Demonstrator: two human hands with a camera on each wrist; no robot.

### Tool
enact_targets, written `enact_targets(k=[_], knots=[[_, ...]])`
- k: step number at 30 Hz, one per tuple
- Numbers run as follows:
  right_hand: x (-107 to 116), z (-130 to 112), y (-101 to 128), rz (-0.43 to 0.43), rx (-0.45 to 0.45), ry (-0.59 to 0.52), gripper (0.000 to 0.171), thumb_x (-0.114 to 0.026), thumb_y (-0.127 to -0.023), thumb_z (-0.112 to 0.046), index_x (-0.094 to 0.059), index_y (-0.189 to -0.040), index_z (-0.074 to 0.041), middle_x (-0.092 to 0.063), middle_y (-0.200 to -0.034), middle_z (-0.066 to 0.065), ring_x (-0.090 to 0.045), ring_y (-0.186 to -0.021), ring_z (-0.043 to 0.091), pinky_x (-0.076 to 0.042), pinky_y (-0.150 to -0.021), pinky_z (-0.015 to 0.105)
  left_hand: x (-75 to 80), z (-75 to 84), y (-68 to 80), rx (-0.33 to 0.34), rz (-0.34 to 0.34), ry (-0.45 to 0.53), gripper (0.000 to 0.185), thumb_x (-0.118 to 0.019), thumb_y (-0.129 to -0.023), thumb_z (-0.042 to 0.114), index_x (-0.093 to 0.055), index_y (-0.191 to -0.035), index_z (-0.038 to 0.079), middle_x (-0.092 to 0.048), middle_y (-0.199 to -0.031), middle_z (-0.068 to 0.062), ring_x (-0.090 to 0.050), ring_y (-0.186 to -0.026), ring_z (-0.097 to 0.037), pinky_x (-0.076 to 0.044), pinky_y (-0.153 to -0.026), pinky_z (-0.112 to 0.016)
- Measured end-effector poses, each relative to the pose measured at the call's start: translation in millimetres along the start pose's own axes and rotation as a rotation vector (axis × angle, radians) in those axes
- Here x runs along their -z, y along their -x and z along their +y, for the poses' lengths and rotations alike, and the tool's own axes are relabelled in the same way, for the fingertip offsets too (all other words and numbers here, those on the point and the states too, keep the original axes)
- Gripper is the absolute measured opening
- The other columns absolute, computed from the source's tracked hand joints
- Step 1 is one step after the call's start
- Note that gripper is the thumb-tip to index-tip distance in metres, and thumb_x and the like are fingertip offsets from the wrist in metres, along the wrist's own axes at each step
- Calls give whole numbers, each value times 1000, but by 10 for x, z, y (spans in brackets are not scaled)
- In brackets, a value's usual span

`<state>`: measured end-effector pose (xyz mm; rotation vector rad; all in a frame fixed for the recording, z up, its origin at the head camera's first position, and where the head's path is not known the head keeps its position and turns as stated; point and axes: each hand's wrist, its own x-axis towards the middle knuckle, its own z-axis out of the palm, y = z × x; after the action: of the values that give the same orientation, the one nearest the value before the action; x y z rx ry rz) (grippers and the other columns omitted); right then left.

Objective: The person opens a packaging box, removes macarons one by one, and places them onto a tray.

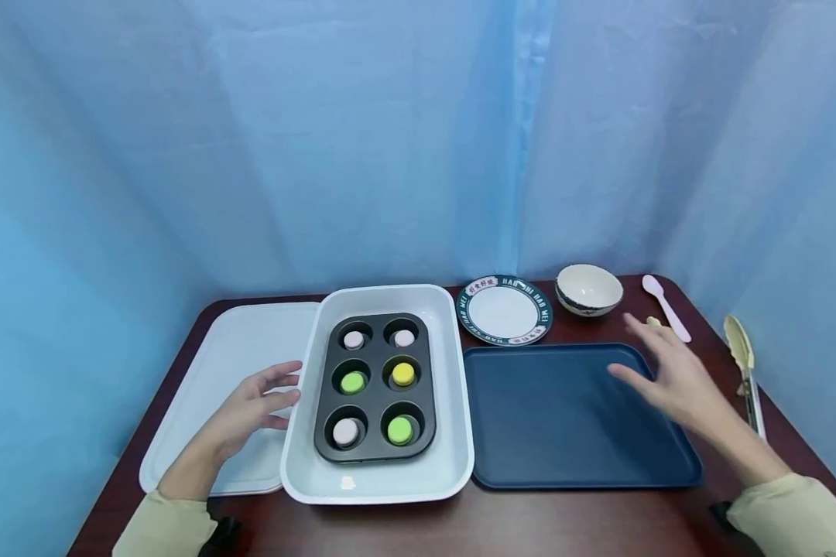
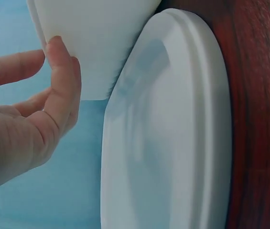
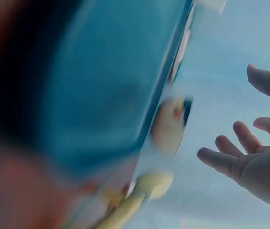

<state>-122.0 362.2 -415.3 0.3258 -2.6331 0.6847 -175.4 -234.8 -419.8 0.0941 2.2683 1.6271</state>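
Note:
My left hand [image 1: 247,410], its fingers loosely bent, is beside the left wall of a deep white rectangular pan [image 1: 378,495]. In the left wrist view its fingertips are at the pan's wall [image 2: 96,43]; I cannot tell whether they touch. A dark muffin tin [image 1: 378,392] lies inside the pan. Its cups hold small round pieces, among them a white one [image 1: 345,432], a green one [image 1: 400,430] and a yellow one [image 1: 403,374]. My right hand [image 1: 679,379] hovers with spread fingers above the right side of a dark blue tray [image 1: 564,418], holding nothing.
Partly under the pan lies a flat white tray [image 1: 230,348]. Behind the blue tray are a green-rimmed plate [image 1: 505,311], a bowl [image 1: 588,290] and a pale spoon [image 1: 669,309]. Tongs [image 1: 745,371] lie along the right table edge. Blue curtains [image 1: 390,139] enclose the table.

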Motion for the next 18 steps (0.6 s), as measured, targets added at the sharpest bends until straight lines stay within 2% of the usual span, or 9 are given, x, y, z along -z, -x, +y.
enact_targets(k=[3,6,9,11,14,18], knots=[[126,269,141,34,-37,63,96,-88,-80,-21,-34,-158,-7,-47,-134,35,-45,-120,50,-42,-82,68,-5,-6,-13,3,8,3,64,-67,-98,18,-38,-154,4,-50,-137,-25,-63,-111,-32,-62,-78,-43],[217,487,273,24,-85,105,104,-88,-79,-28,-27,-160,-4,-43,-135,41,-40,-119,56,-32,-92,74,-4,-18,-18,6,19,-3,64,-68,-97,16,-39,-153,5,-52,-134,-24,-65,-106,-29,-62,-76,-42],[269,638,410,-46,-159,128,112,-86,-80,-37,-16,-161,-4,-32,-141,47,-28,-126,63,-13,-104,78,-9,-27,-19,6,27,-21,64,-67,-97,13,-38,-153,3,-52,-132,-24,-67,-99,-28,-63,-72,-43],[281,704,505,-88,-210,157,116,-84,-81,-42,-11,-162,-3,-24,-144,49,-22,-129,66,-8,-106,79,-16,-26,-19,7,36,-29,63,-67,-97,11,-39,-152,3,-53,-130,-24,-68,-94,-28,-63,-69,-44],[298,768,634,-122,-288,203,120,-83,-81,-48,-6,-161,-2,-15,-146,51,-16,-129,72,-11,-101,82,-20,-12,-32,7,29,-29,63,-67,-96,10,-40,-152,3,-53,-128,-24,-69,-90,-27,-63,-68,-45],[276,833,725,-138,-315,237,124,-84,-79,-51,-5,-160,0,-14,-142,55,-19,-122,76,-20,-90,84,-5,-11,-20,11,17,-27,63,-68,-97,11,-39,-153,3,-53,-128,-24,-68,-89,-27,-63,-68,-45]])
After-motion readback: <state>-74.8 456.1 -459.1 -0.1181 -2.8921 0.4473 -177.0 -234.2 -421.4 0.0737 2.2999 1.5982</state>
